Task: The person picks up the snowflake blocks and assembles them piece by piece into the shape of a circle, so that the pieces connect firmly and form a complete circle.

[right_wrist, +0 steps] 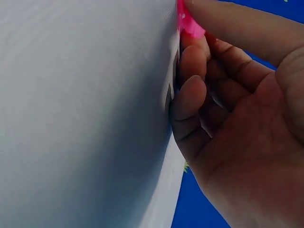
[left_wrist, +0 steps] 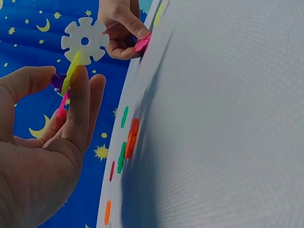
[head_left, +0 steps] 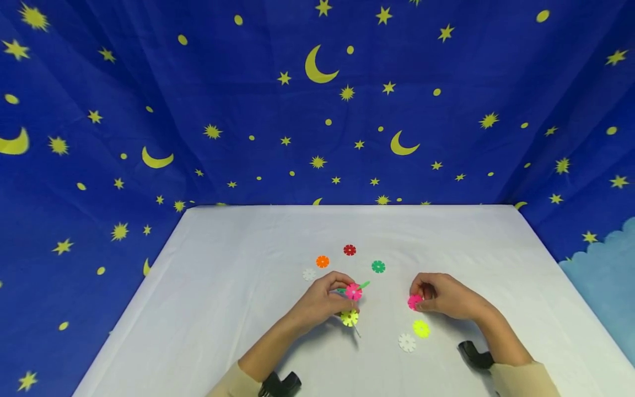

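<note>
On my head cam, L hand (head_left: 317, 303) has thumb & fingers pinching the joined discs (head_left: 354, 291), w/ pink, yellow, white, purple & green pcs showing across views, held up off the bench (head_left: 223, 264). R hand (head_left: 448, 298) fingers pinch a single pink disc (head_left: 414, 302) low at the bench; can't tell if it's touching. Nr R hand, I've a yellow disc (head_left: 421, 329) just beside a white disc (head_left: 407, 343). Past L hand: red disc (head_left: 349, 250), orange disc (head_left: 322, 261), green disc (head_left: 378, 267), pale disc (head_left: 308, 274), all lying apart.

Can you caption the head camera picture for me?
Left hand holds joined flower discs; right hand pinches a pink disc.
</note>
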`<state>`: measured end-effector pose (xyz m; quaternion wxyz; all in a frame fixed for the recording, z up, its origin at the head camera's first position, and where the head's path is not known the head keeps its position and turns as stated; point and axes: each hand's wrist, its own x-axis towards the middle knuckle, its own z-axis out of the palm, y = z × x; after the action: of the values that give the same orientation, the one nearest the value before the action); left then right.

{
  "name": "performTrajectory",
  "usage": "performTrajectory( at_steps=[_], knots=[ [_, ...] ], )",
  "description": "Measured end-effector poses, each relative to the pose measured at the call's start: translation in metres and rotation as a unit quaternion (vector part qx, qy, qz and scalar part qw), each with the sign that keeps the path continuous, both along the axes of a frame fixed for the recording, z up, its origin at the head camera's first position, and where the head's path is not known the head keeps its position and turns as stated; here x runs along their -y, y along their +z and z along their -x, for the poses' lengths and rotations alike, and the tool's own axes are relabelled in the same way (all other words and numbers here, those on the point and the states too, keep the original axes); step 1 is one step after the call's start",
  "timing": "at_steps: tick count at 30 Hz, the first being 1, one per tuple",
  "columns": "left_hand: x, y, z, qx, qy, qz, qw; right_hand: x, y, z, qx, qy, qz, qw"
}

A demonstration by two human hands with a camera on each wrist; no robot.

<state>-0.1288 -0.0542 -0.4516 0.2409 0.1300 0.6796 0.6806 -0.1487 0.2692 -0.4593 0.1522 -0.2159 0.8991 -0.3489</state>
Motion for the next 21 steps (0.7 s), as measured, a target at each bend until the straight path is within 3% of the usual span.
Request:
performTrajectory(
  at_steps=[11,21],
  knots=[
    [0.000,0.000,0.000,0.003,0.007,0.009,0.9999,0.002,-0.004,0.004,0.021,0.010,0.044,0.9988],
    [-0.001,-0.001,0.000,0.015,0.005,0.003,0.9999,0.013,0.005,0.009,0.063,-0.037,0.113,0.9909]
  ],
)
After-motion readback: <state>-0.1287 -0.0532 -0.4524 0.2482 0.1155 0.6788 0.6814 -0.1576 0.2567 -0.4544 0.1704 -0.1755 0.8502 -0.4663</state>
